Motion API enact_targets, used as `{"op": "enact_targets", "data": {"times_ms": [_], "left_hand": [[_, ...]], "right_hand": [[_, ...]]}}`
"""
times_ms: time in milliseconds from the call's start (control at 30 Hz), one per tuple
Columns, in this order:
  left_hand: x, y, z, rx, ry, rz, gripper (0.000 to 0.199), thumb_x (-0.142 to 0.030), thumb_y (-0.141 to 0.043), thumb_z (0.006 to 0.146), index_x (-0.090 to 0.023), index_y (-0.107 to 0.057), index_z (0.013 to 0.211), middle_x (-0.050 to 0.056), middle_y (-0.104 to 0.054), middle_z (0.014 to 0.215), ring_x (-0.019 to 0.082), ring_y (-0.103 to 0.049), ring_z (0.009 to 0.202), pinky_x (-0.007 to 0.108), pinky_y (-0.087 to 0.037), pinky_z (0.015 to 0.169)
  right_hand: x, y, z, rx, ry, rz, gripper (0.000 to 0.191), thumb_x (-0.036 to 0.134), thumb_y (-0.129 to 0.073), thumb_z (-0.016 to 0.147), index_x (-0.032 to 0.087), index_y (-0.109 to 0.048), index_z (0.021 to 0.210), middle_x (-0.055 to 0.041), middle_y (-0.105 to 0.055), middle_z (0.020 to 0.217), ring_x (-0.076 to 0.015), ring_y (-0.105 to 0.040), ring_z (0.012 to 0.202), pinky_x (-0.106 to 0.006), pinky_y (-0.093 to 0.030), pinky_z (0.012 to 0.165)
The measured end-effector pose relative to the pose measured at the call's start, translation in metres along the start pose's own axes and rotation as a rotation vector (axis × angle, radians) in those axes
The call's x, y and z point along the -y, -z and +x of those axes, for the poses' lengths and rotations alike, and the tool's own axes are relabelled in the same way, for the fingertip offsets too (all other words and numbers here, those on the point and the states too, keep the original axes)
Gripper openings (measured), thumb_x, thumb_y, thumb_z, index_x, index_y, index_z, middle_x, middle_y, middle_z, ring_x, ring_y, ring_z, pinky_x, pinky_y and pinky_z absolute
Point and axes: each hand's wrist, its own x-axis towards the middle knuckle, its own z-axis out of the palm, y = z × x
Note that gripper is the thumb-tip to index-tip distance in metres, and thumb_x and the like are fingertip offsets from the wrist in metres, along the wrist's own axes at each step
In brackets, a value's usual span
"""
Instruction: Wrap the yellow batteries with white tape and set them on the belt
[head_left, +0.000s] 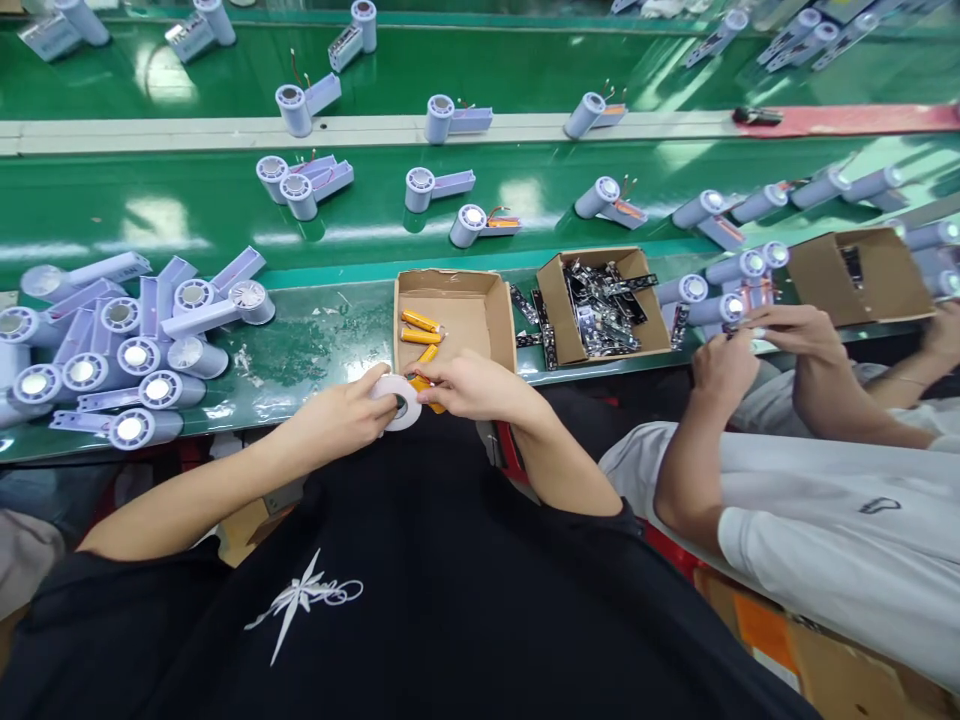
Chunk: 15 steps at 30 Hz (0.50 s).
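My left hand (pixel 349 412) is closed around a roll of white tape (pixel 409 411), with fingers at its core. At the roll's right side my right hand (pixel 476 388) pinches thumb and forefinger together at the tape's edge; the exact bit between the fingertips is hard to make out. Just beyond my hands stands a shallow cardboard box (pixel 480 300). Several orange cylindrical battery cells lie in it, among them one cell (pixel 421 321) at its left side. More orange shows directly beneath my right fingers, partly hidden by them.
On the left, many lilac handheld fan bodies (pixel 120 370) are heaped on the green bench. A second cardboard box (pixel 600 340) holds small black circuit boards. Further fan bodies (pixel 420 188) stand along the green conveyor belt. At right, a co-worker's hands (pixel 795 335) work close by.
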Motion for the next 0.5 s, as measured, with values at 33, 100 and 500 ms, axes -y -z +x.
{"op": "enact_targets", "data": {"times_ms": [33, 100, 500], "left_hand": [[-0.001, 0.002, 0.003, 0.01, -0.008, -0.011, 0.029, -0.002, -0.065, 0.097, -0.019, -0.08, 0.115, 0.01, -0.072, 0.105, 0.035, -0.064, 0.14, 0.039, -0.069, 0.101], [0.0, 0.006, 0.009, 0.002, -0.007, -0.033, 0.027, -0.002, -0.067, 0.095, -0.017, -0.08, 0.113, 0.011, -0.071, 0.102, 0.037, -0.065, 0.139, 0.041, -0.069, 0.101], [-0.055, -0.031, 0.009, -0.435, 0.132, -0.309, 0.017, -0.031, -0.068, 0.106, -0.021, -0.078, 0.115, 0.009, -0.078, 0.101, 0.035, -0.067, 0.144, 0.04, -0.068, 0.103]], "right_hand": [[-0.004, -0.001, 0.001, 0.019, -0.004, 0.02, 0.026, 0.019, -0.075, 0.096, 0.016, -0.081, 0.121, -0.0037, -0.078, 0.082, -0.0175, -0.066, 0.075, -0.028, -0.043, 0.075], [-0.011, -0.006, 0.004, -0.024, -0.026, 0.154, 0.023, 0.023, -0.078, 0.093, 0.017, -0.082, 0.115, -0.0017, -0.077, 0.078, -0.017, -0.067, 0.074, -0.028, -0.046, 0.076], [-0.059, -0.034, 0.002, -1.19, -0.187, 1.056, 0.064, 0.066, -0.088, 0.078, 0.025, -0.067, 0.123, -0.0081, -0.08, 0.122, -0.027, -0.08, 0.116, -0.039, -0.07, 0.091]]}}
